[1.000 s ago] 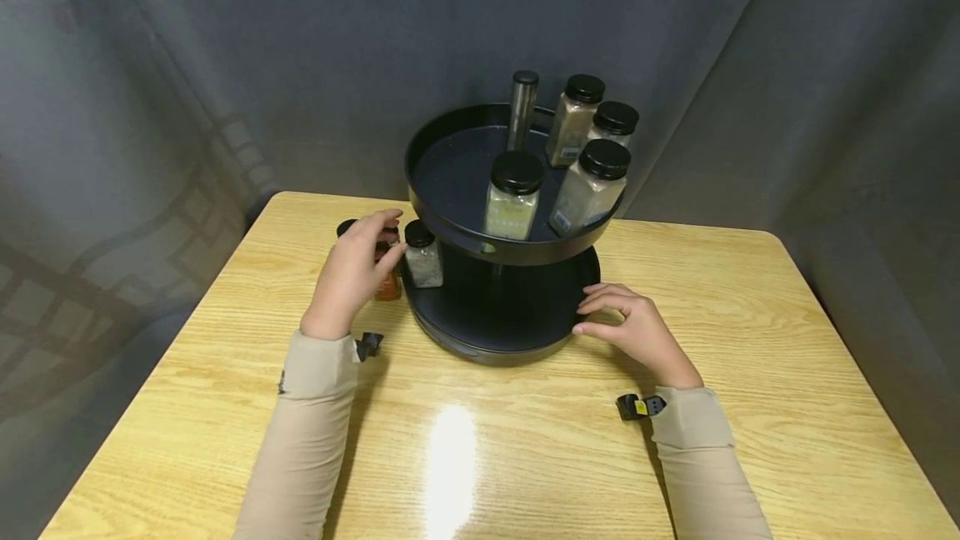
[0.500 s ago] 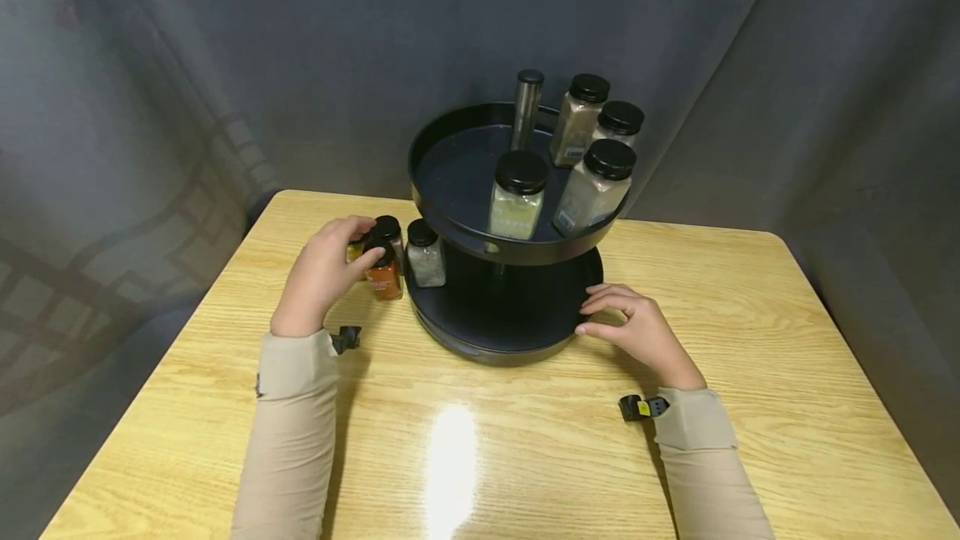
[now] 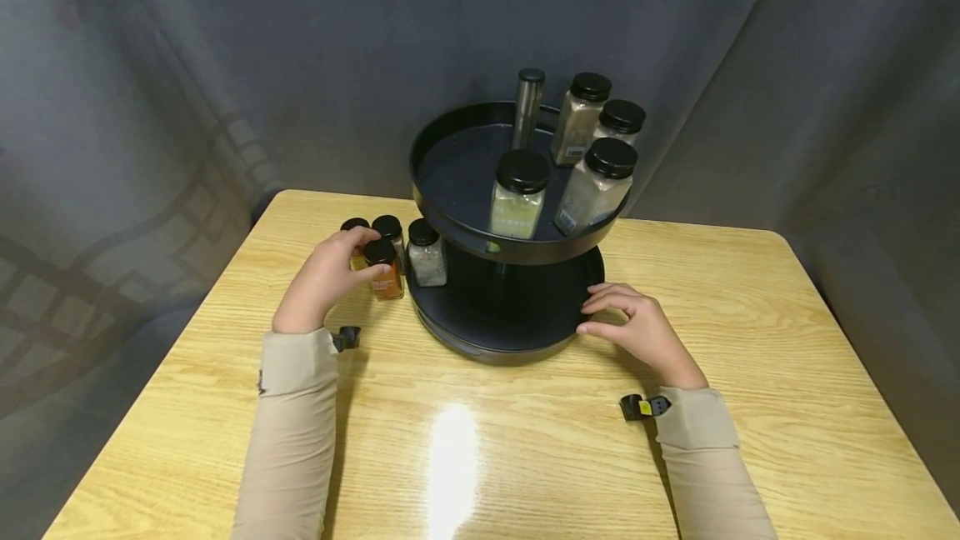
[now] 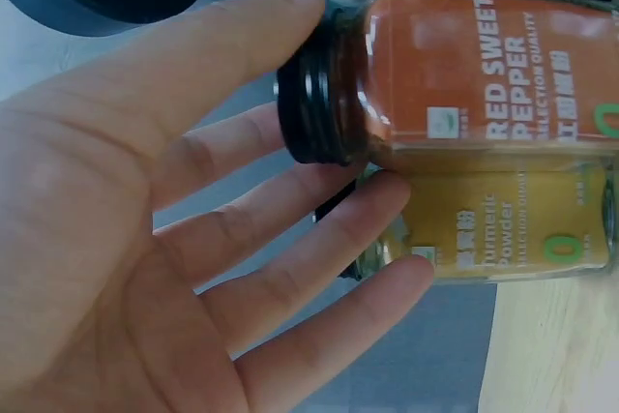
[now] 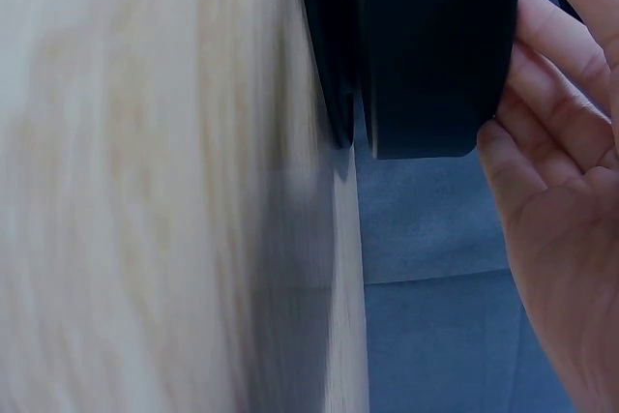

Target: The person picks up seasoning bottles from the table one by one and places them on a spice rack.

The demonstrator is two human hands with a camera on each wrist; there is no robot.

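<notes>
In the head view my left hand (image 3: pixel 318 282) is at the jars left of the black two-tier turntable (image 3: pixel 517 332). Its thumb and fingers lie around the black lid of the red sweet pepper jar (image 3: pixel 386 280); a firm grip is not visible. The left wrist view shows the fingers spread, with a turmeric powder jar (image 4: pixel 493 224) behind the red pepper jar. My right hand (image 3: pixel 637 327) rests its fingertips at the right rim of the lower tier. In the right wrist view its fingers touch the tier's dark side wall (image 5: pixel 435 55).
A jar of grey contents (image 3: pixel 427 261) stands on the lower tier's left. Another dark-lidded jar (image 3: pixel 388 227) is beside it. Several jars, including one of pale yellow powder (image 3: pixel 516 211), stand on the upper tier around a metal post (image 3: pixel 527 111). Grey curtains surround the wooden table (image 3: pixel 525 457).
My left hand has moved left from beside the grey jar to the red sweet pepper jar, its fingers now around the lid. The right hand stays at the lower rim.
</notes>
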